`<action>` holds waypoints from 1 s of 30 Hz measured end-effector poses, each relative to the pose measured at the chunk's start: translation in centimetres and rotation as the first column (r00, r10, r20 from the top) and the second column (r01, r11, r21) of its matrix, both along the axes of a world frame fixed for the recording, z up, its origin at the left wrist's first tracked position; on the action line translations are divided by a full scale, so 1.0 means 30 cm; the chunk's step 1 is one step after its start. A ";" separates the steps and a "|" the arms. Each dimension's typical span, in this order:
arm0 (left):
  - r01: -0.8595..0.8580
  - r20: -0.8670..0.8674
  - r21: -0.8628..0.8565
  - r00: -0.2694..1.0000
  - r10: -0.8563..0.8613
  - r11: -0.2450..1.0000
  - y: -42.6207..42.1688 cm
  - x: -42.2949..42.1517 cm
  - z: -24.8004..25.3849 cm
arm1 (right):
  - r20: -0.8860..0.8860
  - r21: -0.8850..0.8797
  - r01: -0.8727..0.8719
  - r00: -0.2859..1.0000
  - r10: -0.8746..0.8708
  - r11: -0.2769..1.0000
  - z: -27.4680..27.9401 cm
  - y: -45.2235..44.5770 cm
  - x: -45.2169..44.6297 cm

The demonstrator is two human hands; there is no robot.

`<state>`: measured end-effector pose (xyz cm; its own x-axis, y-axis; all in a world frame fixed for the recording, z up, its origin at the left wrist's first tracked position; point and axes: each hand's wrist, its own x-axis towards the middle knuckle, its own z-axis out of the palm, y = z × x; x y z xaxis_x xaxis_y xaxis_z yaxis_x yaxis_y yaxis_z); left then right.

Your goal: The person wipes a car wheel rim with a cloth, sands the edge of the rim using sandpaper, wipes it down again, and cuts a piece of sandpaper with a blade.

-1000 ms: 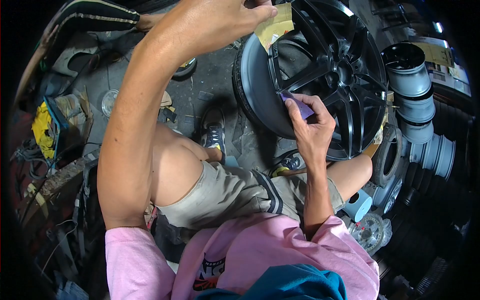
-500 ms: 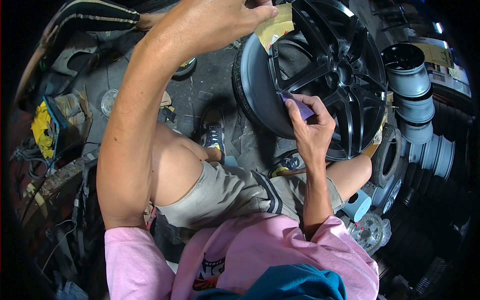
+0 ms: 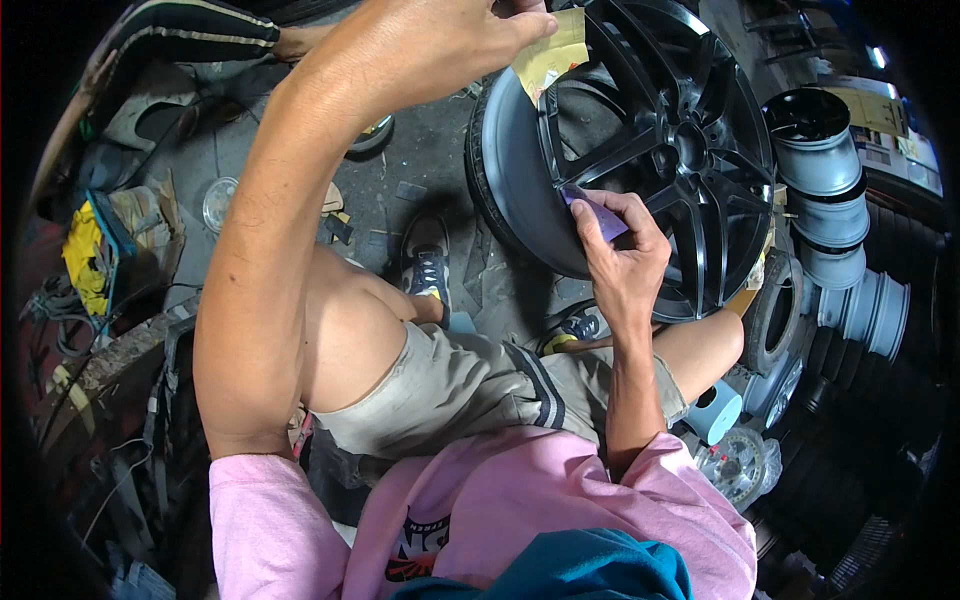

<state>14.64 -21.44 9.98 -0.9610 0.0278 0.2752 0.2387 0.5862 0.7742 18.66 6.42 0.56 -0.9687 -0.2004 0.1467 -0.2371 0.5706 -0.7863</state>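
Observation:
A black multi-spoke wheel rim faces me at the upper centre, with its grey outer barrel showing on the left. At the top of the view, my left hand is closed with thumb and fingers on a creased yellow paper sheet, held over the rim's upper left edge; some of its fingers are cut off by the frame. My right hand pinches a folded purple piece of sandpaper against the rim's lower left edge, near a spoke end.
Several silver rims are stacked at the right, beside a loose tyre. A light blue container stands near my knee. Yellow cloth and cables lie at the left. Another person's leg shows at the upper left.

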 end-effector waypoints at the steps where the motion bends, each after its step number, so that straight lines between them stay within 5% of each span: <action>1: -0.001 0.008 0.001 1.000 0.001 1.000 0.000 0.000 0.000 | -0.003 -0.005 -0.007 1.000 0.007 1.000 -0.001 0.001 0.000; 30: 0.019 0.008 0.026 1.000 -0.020 0.999 -0.001 -0.005 -0.004 | -0.014 0.024 -0.003 1.000 0.003 1.000 0.006 -0.004 0.004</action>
<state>14.50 -21.47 9.86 -0.9625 0.0394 0.2685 0.2437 0.5611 0.7911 18.78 6.31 0.74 -0.9660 -0.2066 0.1553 -0.2495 0.5882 -0.7693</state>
